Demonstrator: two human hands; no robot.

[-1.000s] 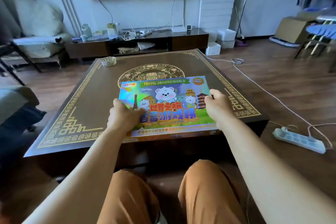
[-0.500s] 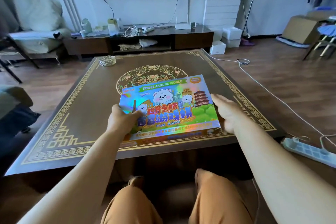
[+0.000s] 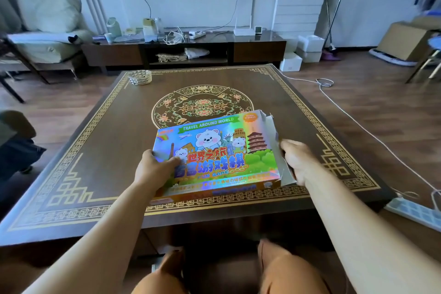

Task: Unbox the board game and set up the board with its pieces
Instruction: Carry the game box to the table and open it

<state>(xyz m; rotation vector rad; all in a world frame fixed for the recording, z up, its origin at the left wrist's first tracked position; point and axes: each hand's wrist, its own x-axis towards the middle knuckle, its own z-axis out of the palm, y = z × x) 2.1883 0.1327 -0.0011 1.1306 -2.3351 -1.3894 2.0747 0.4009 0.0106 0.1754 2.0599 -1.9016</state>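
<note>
The colourful board game box (image 3: pixel 214 150), printed with cartoon bears and "TRAVEL AROUND WORLD", lies flat near the front edge of the dark patterned coffee table (image 3: pixel 100 150). My left hand (image 3: pixel 155 169) grips the box's left side, thumb on the lid. My right hand (image 3: pixel 297 162) holds the grey end flap (image 3: pixel 272 131) at the box's right side, which stands folded outward. The box's contents are hidden.
A small glass ashtray (image 3: pixel 140 77) sits at the table's far left corner. A white power strip (image 3: pixel 415 212) and its cable (image 3: pixel 358 124) lie on the floor to the right. A TV cabinet (image 3: pixel 186 52) stands beyond the table.
The box has slid farther onto the table. My right hand went from resting at the box's right edge to pulling the end flap open.
</note>
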